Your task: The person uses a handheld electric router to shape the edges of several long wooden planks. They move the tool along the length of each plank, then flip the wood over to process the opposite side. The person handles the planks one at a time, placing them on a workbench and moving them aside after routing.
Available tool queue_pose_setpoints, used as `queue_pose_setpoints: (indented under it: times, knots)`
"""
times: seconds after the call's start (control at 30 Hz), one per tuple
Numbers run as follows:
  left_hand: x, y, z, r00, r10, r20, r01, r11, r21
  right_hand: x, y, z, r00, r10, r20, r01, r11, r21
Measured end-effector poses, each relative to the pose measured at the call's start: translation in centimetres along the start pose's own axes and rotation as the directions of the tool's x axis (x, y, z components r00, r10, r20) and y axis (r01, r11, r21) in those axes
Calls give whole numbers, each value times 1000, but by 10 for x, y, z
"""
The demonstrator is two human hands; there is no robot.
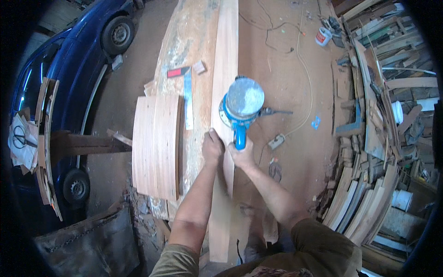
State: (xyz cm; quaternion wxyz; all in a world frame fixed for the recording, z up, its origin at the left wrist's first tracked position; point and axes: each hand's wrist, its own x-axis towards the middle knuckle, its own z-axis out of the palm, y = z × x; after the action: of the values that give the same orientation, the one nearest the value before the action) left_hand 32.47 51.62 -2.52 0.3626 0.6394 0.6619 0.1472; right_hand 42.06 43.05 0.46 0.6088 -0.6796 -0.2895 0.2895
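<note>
A long pale wooden board (pixel 225 51) runs away from me along the right side of the workbench (pixel 196 23). On it stands a blue router (pixel 246 98) with a round, dust-whitened metal top. My right hand (pixel 242 153) is closed around the router's near blue handle. Just left of the tool, my left hand (pixel 212 147) is closed at the board, thumb up; its other fingers are partly hidden. The router hides whatever touches the wood under it.
Stacked curved wooden pieces (pixel 157 147) lie at the bench's left, beside a try square (pixel 188 97) and a small wood block (pixel 199 67). Cords and a power strip (pixel 277 141) lie on the right floor. Wood scraps (pixel 360 203) pile far right; a blue car (pixel 69 60) stands left.
</note>
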Motion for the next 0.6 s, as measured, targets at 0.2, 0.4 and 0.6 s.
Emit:
queue_pose_setpoints:
  times: [0.2, 0.4, 0.6]
  knots:
    - [-7, 21, 0, 992, -107, -73, 117, 982, 150, 16, -2, 2, 1000, -13, 22, 13, 1000, 7]
    - [-4, 26, 2, 988, -129, -83, 141, 976, 166, 35, -1, 4, 999, -44, 8, 44, 999, 23]
    - [-2, 32, 3, 980, -183, -78, 196, 957, 216, 61, -4, 5, 999, -35, 8, 35, 999, -12]
